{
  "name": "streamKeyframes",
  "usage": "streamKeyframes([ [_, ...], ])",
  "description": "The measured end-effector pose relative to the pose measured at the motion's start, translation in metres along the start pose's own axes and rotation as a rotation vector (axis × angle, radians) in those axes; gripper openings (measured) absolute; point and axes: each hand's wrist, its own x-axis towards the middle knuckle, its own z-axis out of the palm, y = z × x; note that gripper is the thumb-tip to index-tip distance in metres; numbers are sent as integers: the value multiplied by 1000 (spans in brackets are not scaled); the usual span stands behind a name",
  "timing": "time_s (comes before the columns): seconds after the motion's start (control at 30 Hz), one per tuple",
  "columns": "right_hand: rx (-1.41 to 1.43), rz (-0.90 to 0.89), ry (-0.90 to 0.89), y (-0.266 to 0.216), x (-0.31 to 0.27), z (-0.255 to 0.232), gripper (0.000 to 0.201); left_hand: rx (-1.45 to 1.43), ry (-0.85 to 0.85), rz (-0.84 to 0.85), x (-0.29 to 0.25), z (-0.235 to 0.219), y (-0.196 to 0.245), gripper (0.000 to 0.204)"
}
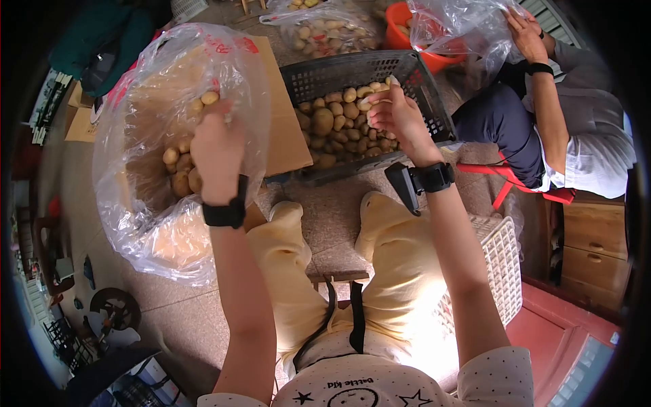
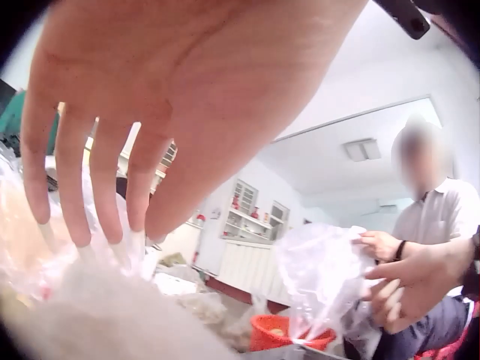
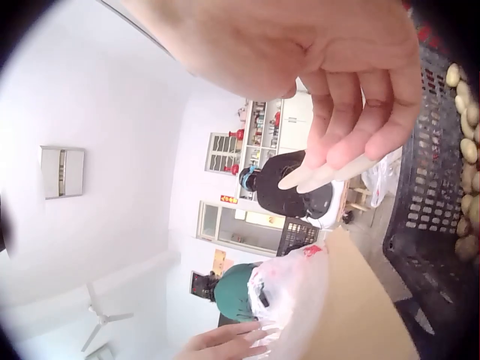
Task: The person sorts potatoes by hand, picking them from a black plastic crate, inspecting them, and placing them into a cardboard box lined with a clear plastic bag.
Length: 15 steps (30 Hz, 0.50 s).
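1. The relation that matters: the crate potatoes (image 1: 350,110) lie at about 9 o'clock from the right hand (image 1: 407,125), seen from the head with 12 o'clock straight ahead, and lower than it, inside the black crate (image 1: 405,64).
2. The right hand is the nearer one to them; its fingers point towards 9 to 10 o'clock. In its wrist view they curl loosely, and that grip shows nothing held.
3. The left hand (image 1: 218,159) is over the bag-lined cardboard box, with the crate potatoes off at 2 to 3 o'clock, beyond the cardboard flap (image 1: 283,122).
4. Its wrist view shows the left grip apart: fingers straight and spread, nothing between them.
5. Two loose potatoes (image 1: 210,98) are just beyond the left fingertips, near 12 o'clock; whether they touch is too blurred to tell. More box potatoes (image 1: 181,184) sit at 8 o'clock, within the clear plastic bag (image 1: 163,74).
6. The potatoes are round to oval with no shared long axis; the crate's longer side runs roughly 8 to 2 o'clock.
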Motion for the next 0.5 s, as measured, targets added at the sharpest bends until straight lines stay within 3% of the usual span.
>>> streamKeyframes([
  [0.2,-156,64,113,31,36,-40,48,-214,-119,146,-22,16,79,21],
  [0.27,-204,61,129,54,55,-58,46,-472,-240,174,-29,29,92,21],
  [0.33,-461,122,242,73,70,-73,43,-750,-365,112,-33,47,101,23],
  [0.37,-464,120,244,88,81,-85,43,-787,-404,85,-34,47,108,25],
  [0.43,-967,16,257,114,101,-108,39,-769,-401,82,-34,54,117,25],
  [0.5,-1130,43,246,118,113,-112,37,-742,-401,61,-32,57,124,28],
])
